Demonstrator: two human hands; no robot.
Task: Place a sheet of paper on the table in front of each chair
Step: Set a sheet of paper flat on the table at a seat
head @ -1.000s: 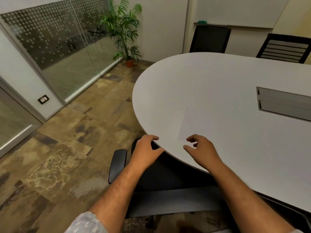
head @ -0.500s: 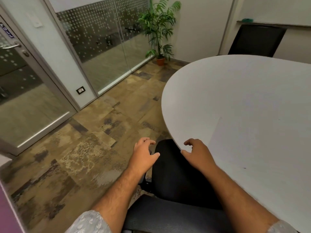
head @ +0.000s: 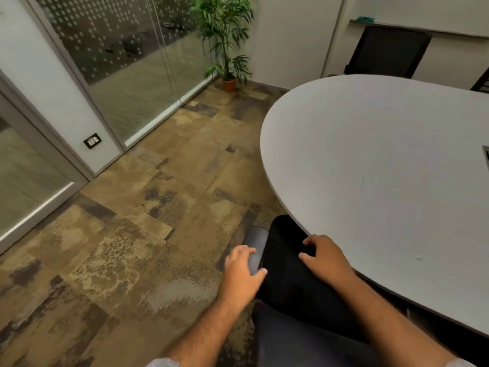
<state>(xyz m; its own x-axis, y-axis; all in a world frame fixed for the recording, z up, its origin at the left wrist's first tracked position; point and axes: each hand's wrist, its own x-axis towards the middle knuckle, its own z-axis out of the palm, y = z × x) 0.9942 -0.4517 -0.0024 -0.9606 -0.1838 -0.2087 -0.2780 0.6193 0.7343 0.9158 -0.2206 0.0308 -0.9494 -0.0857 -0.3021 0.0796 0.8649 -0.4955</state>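
A white sheet of paper (head: 397, 213) lies flat on the grey oval table (head: 370, 133), faint against the top, just beyond a black office chair (head: 291, 276) tucked under the near edge. My right hand (head: 325, 258) hovers over the chair's seat beside the table edge, fingers loosely curled and holding nothing. My left hand (head: 243, 266) is at the chair's grey armrest (head: 256, 241), fingers apart and holding nothing. I cannot tell whether it touches the armrest. A second black chair (head: 389, 51) stands at the far end of the table.
A glass partition (head: 127, 62) and a door run along the left wall. A potted plant (head: 227, 43) stands in the far corner. Patterned brown carpet (head: 132, 234) covers the floor to my left. A cable hatch (head: 486, 154) shows at the table's right edge.
Both hands have drawn back off the table top, away from the paper. The left one has dropped to the armrest. The right one now sits over the chair seat.
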